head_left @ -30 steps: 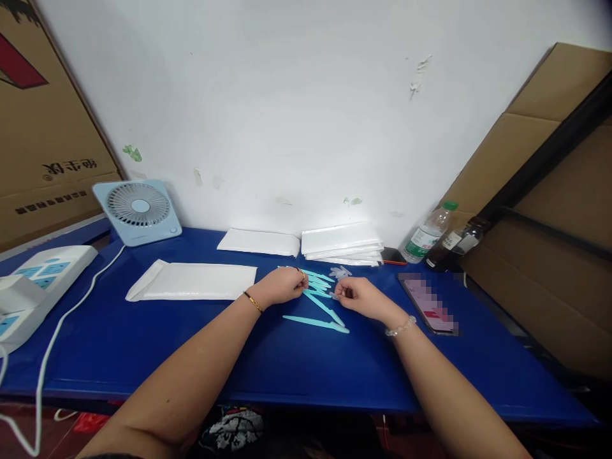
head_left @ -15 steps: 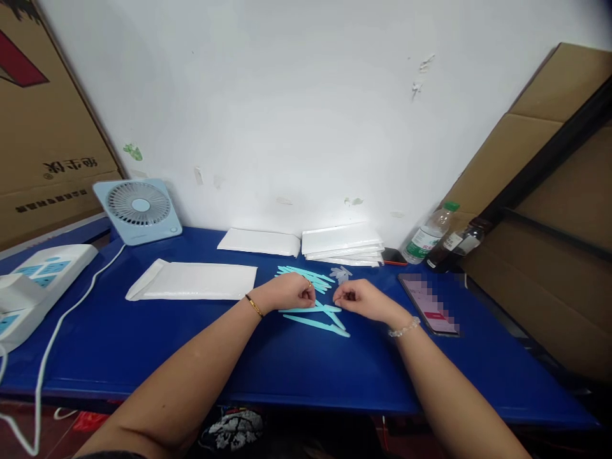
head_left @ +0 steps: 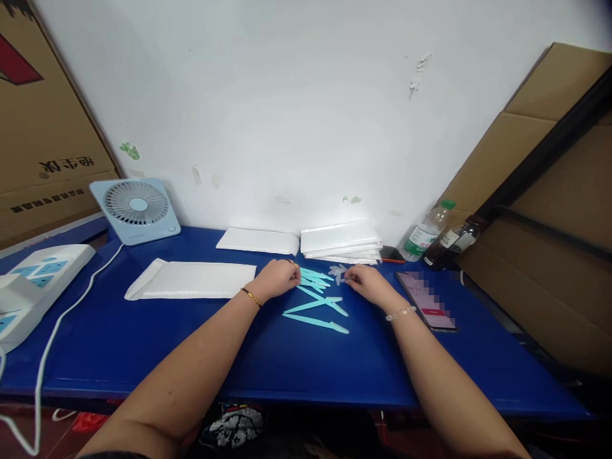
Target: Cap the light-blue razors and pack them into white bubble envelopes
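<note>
My left hand [head_left: 278, 277] is closed at the left end of a heap of thin turquoise eyebrow razors [head_left: 315, 279], its fingertips pinching one at the edge. My right hand [head_left: 366, 280] has its thumb and fingers pinched together at the small clear plastic caps [head_left: 337, 273] beside the heap; what lies between the fingertips is mostly hidden, seemingly a cap. Nearer to me, two razors cross each other, and another razor [head_left: 315, 320] lies by itself on the blue table [head_left: 335, 370].
White padded envelopes [head_left: 340, 241] are stacked by the wall, with another envelope [head_left: 191, 280] at left. A fan [head_left: 136, 210] and a power strip [head_left: 43, 287] stand farther left. On the right are a phone [head_left: 427, 301], a green-capped bottle [head_left: 425, 233] and a dark bottle [head_left: 452, 245].
Both hands have moved away from me, off the crossed razors: my left hand to the heap's left end, my right hand up to the clear caps. The crossed razors now lie uncovered.
</note>
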Demonstrator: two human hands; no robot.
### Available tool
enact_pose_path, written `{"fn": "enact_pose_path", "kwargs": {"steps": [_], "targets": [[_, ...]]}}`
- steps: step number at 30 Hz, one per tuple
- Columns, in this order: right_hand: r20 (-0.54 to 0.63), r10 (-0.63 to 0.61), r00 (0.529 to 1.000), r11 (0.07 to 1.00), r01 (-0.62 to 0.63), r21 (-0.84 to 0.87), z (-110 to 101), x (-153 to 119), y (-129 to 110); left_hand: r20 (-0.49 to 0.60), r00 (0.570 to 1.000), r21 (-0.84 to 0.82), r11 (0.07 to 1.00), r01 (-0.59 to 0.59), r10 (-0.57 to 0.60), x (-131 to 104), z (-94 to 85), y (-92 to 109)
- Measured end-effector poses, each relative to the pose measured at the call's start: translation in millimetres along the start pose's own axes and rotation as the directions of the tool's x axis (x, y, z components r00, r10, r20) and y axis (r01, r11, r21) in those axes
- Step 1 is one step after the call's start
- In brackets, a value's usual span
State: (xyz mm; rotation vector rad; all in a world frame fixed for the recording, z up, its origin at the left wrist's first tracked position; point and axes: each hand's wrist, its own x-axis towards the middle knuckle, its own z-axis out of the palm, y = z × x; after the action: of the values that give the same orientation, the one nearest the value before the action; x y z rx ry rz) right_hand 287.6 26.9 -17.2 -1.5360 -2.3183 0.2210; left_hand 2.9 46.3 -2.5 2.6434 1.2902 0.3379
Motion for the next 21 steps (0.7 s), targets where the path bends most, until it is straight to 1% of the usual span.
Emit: {"fn": "enact_pose_path", "kwargs": {"steps": [2,4,7,10,12,14,17,19,21], "targets": [[0.037,0.027,0.999,0.999,-0.029,0.042,-3,-1,1,0.051,0.999,-0.039,0.999,0.007,-0.005,-2,-3.0,1],[0.102,0.047,0.994,0.99,-0.06,0.128,-6,-5,1,0.12,0.993,-0.084,0.996,-0.002,0.012,-4,-6.0,4],[0.236,0.075,0.969,0.96,-0.134,0.246,-10,-10,-3,0.227,0.972,-0.166,0.986,-0.025,0.063,-9,-9.4,10],[0.307,0.088,0.948,0.935,-0.184,0.302,-14,-14,-9,0.3,0.949,-0.213,0.977,-0.034,0.099,-12,-11.4,15],[0.326,0.097,0.94,0.93,-0.202,0.307,-16,-15,-12,0.289,0.952,-0.203,0.978,-0.041,0.1,-12,-11.8,17],[0.343,0.099,0.934,0.928,-0.212,0.308,-17,-15,-13,0.237,0.968,-0.173,0.984,-0.041,0.082,-10,-11.3,16],[0.357,0.075,0.931,0.896,-0.22,0.385,-15,-15,-14,0.175,0.983,-0.128,0.991,-0.031,0.054,-7,-8.4,13],[0.349,0.046,0.936,0.873,-0.208,0.441,-12,-14,-17,0.166,0.985,-0.119,0.992,-0.034,0.053,-5,-5.8,12],[0.321,0.019,0.947,0.872,-0.173,0.458,-9,-13,-22,0.159,0.985,-0.115,0.992,-0.042,0.06,-4,-3.6,12]]}}
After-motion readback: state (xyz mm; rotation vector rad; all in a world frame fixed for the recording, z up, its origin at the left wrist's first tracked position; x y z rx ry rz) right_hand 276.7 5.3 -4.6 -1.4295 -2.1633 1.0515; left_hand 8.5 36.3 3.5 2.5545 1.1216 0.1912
